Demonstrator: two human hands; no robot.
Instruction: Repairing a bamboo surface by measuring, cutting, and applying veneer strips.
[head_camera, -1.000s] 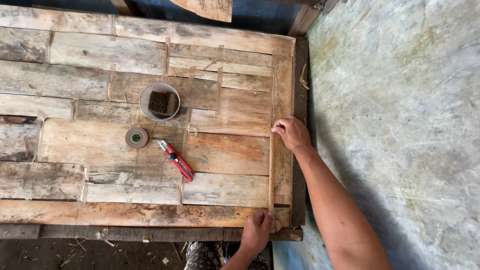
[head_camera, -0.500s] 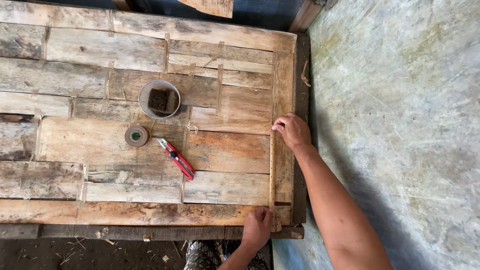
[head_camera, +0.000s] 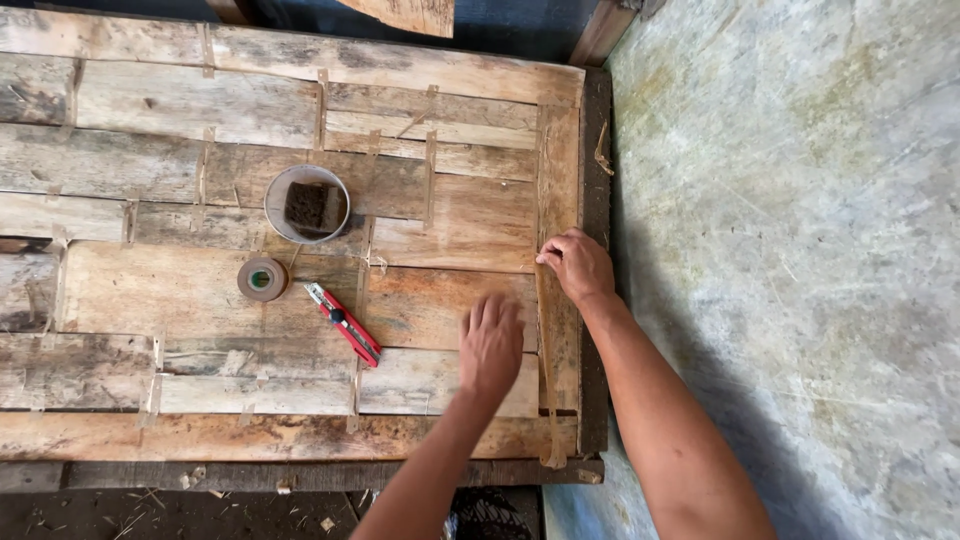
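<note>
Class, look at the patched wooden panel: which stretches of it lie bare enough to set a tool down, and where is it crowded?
Bare boards run along the top edge above the bowl, and at lower left below the tape roll. Crowded: bowl, tape roll and red utility knife cluster mid-panel. At the right edge, the left hand and right hand press a veneer strip.

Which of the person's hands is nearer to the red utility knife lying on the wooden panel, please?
The left hand: it lies flat just right of the red utility knife. The right hand is farther right, on the thin strip near the panel's edge.
</note>
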